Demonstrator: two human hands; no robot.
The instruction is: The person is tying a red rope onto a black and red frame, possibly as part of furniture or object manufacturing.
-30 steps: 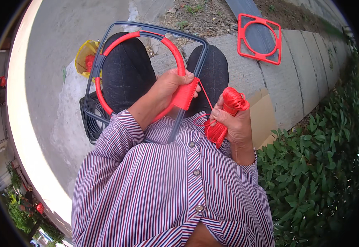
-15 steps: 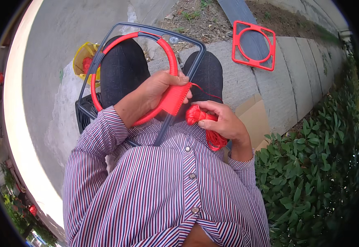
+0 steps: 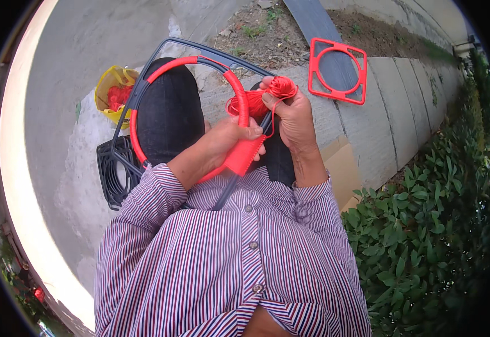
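Note:
A dark frame (image 3: pixel 200 46), rounded-square with a ring inside it, rests across my knees. Red cord (image 3: pixel 241 159) wraps the ring and its right-hand joint with the outer bar; other stretches of the ring are bare. My left hand (image 3: pixel 228 135) is closed around the wrapped joint, thumb on top. In my right hand (image 3: pixel 290 112) is a bundle of red cord (image 3: pixel 282 87), pinched between thumb and fingers beside the outer bar's right side. Its loose loops hang left, inside the frame. One strand runs from the bundle down to the wrapped edge.
A finished-looking red wrapped frame (image 3: pixel 337 70) lies at the upper right over a grey board (image 3: pixel 320 25). At left stand a yellow bucket (image 3: pixel 105 90) with red cord inside and a stack of dark frames (image 3: pixel 110 174). Cardboard (image 3: pixel 340 168) and a leafy hedge (image 3: pixel 419 241) are at right.
My right hand has lifted the red cord bundle up and forward, from beside my lap to the frame's right bar. My left hand keeps its grip on the wrapped joint.

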